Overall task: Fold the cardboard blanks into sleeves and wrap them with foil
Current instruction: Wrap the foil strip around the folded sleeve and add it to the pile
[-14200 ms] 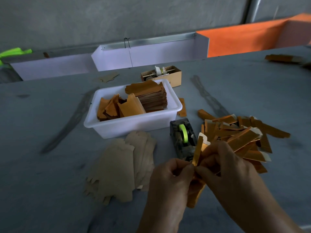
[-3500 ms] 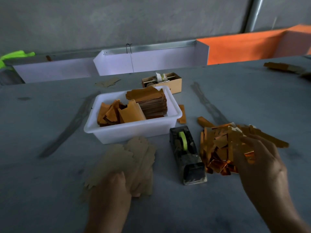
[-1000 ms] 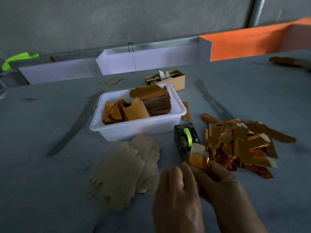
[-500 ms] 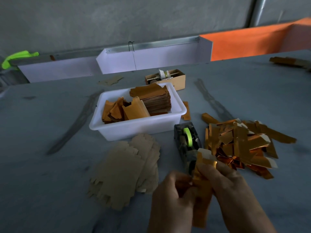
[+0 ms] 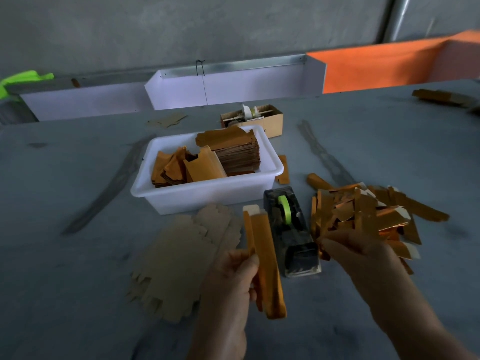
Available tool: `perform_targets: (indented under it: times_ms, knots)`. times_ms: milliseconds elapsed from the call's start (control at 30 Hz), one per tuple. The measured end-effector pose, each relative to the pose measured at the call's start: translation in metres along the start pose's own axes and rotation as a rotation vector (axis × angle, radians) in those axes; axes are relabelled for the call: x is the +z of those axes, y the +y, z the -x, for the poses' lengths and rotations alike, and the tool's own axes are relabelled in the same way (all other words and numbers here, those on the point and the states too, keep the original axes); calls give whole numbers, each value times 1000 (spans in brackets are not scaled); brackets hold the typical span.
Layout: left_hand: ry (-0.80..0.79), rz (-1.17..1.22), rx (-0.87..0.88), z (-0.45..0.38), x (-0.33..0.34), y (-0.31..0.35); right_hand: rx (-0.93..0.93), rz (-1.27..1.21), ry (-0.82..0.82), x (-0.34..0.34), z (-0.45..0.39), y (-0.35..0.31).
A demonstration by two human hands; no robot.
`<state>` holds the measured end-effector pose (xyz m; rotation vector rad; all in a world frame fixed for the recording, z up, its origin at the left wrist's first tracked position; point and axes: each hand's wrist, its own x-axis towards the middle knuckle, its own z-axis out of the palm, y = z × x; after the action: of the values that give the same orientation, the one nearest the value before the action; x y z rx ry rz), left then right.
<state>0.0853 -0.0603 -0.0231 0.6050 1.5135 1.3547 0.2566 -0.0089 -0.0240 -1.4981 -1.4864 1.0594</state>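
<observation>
**Q:** What has moved since half a second ago?

**A:** Both of my hands were together on one foil-wrapped sleeve; now they have parted. My left hand (image 5: 233,279) holds that sleeve (image 5: 262,258) alone, thumb and fingers curled round its lower half, so it stands nearly upright in front of me with its pale cardboard tip at the top. My right hand (image 5: 363,258) has swung out to the heap of shiny orange foil pieces (image 5: 363,214). Its fingertips reach the near edge of the heap; I cannot tell whether they have pinched anything.

**Q:** And around them, from the head camera?

**A:** A black tape dispenser (image 5: 288,227) with a green roll sits between my hands. Left of it, plain cardboard blanks (image 5: 181,258) lie fanned flat on the grey table (image 5: 65,281). Behind them a white plastic tub (image 5: 207,193) holds stacked and loose orange pieces.

**Q:** What does that mean for the job?

**A:** I judge this sleeve is wrapped, or nearly, and my right hand is reaching for foil or making room in the heap. Many blanks remain unfolded.
</observation>
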Motion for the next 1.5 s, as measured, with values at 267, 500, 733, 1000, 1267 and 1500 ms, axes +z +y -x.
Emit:
perform_targets:
  times_ms: [267, 500, 733, 1000, 1267, 1500]
  knots:
    - [-18, -124, 17, -2, 19, -5, -12, 46, -54, 18, -13, 1]
    - [-46, -88, -4, -3, 32, -2, 71, 62, -113, 25, -18, -4]
    - [-48, -31, -47, -3, 32, -4, 84, 25, -107, 28, -20, -11]
    - [-75, 21, -59, -6, 28, -10, 74, -153, 22, 28, -9, -1]
    - [-120, 66, 35, -9, 25, -12, -65, 232, 98, 31, 6, 5]
    - [-155, -201, 86, -10, 33, -4, -52, 185, 157, 39, 10, 11]
